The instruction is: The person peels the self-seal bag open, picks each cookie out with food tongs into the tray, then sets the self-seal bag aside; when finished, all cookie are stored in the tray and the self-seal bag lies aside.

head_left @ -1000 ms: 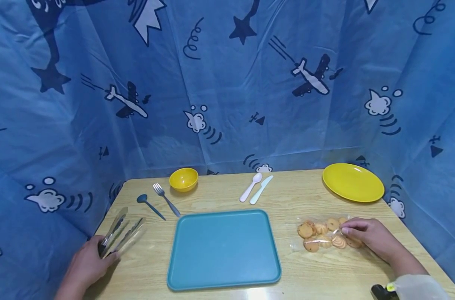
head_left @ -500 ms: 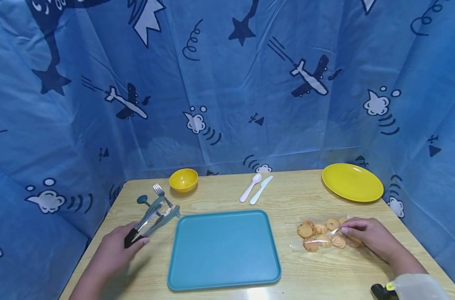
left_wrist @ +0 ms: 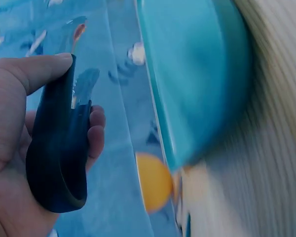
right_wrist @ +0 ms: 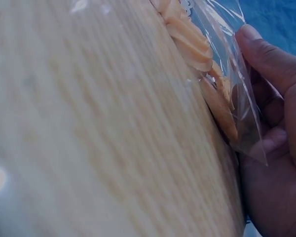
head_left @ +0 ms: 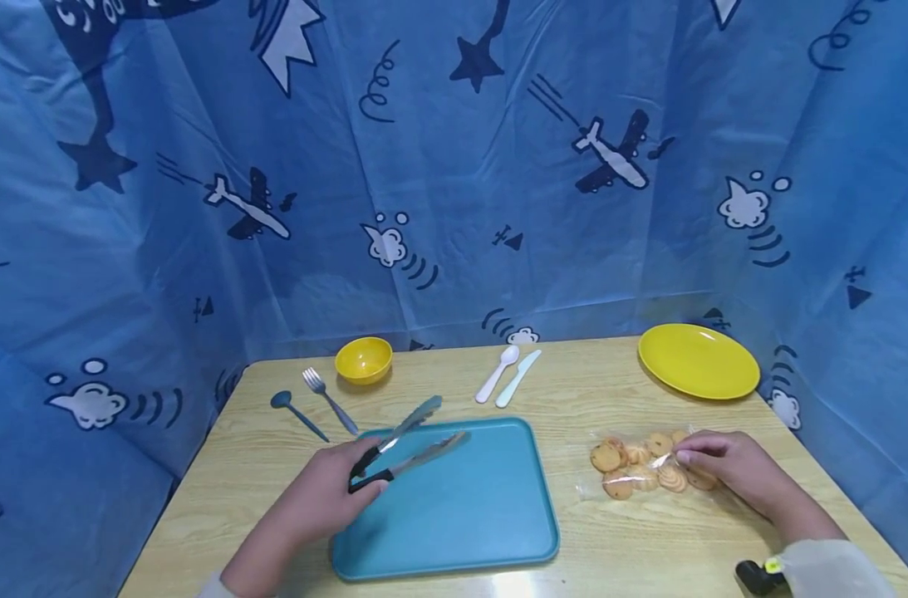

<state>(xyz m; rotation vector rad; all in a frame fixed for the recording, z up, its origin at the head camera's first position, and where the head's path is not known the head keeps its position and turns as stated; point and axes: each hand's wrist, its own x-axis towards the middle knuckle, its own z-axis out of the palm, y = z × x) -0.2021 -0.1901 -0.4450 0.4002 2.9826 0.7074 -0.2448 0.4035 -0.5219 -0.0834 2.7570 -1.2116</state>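
Tongs point(left_wrist: 54, 133) block some of the curled fingers of the left hand point(head_left: 332, 488) in the left wrist view, and their tips look blurry there. Forearm's slanting in from the bottom edge, hand wrapped round the tongs over the teal tray point(head_left: 461, 536), metal arms spread; right hand point(head_left: 732, 469) is pinching the right end of the cookie bag point(head_left: 638, 467) on the table point(head_left: 618, 552), right of the tray.

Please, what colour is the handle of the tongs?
The tongs' handle is black; it shows best in the left wrist view.
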